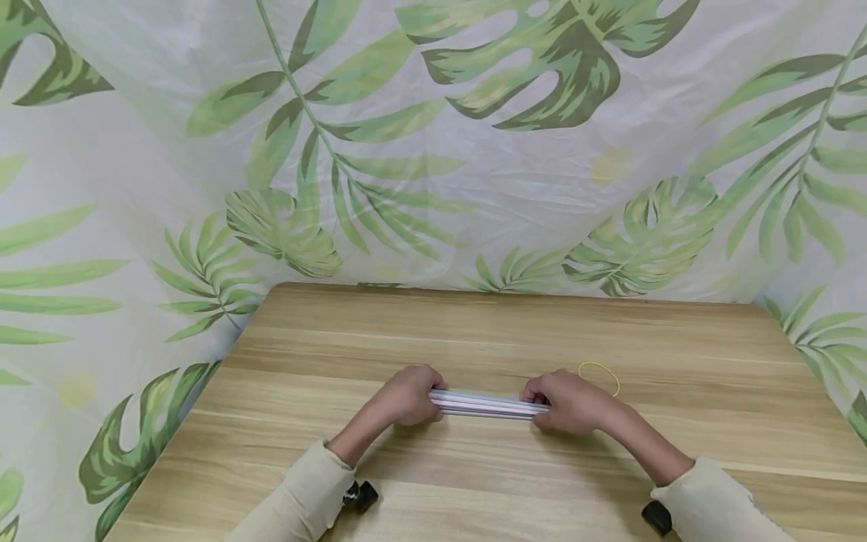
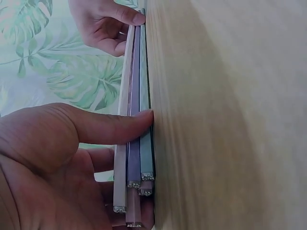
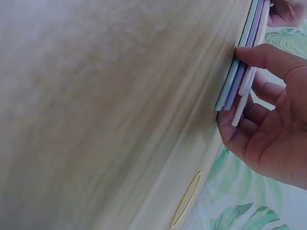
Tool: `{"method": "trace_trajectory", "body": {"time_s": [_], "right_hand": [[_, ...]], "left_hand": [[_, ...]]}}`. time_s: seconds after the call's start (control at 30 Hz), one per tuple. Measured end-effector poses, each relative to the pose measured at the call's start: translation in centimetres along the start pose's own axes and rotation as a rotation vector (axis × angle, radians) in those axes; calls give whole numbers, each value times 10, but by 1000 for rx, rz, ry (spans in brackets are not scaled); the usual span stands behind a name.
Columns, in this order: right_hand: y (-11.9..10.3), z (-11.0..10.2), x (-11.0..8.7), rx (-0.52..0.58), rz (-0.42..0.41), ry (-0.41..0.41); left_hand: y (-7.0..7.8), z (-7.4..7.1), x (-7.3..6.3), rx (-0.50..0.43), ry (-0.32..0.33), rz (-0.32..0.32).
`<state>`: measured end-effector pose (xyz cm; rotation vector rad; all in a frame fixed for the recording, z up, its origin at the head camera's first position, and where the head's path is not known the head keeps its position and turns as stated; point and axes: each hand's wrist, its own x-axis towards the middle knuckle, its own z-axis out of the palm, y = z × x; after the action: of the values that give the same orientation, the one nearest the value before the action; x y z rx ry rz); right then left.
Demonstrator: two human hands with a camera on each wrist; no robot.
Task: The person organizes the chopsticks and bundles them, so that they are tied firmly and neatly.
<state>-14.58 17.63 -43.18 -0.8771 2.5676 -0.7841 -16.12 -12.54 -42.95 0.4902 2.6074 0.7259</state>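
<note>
Head view placed the chopsticks at the middle of the table, left hand and right hand pinching opposite ends; they seemed light, stiff, perhaps slippery, best gripped near both ends.
</note>
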Motion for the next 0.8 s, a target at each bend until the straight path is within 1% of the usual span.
{"method": "trace_trajectory", "body": {"time_s": [0.13,0.27,0.37,0.43,0.53,0.67,0.8], "right_hand": [[2,2,-1,18,5,16],[6,4,-1,59,15,19],[6,3,0,75,17,13],[5,3,1,71,16,9],[5,2,1,53,9,3],[4,2,2,8,19,-8],[4,3,1,-28,26,-7]], "left_hand": [[-5,0,2,-56,-2,31],[-12,-1,3,-128,-9,65],[-15,-3,2,-157,-8,64],[-16,-3,2,-152,-6,57],[-14,-4,2,-114,-11,56],[-11,-4,2,-73,-38,63],[-9,-4,2,-57,-66,69]]}}
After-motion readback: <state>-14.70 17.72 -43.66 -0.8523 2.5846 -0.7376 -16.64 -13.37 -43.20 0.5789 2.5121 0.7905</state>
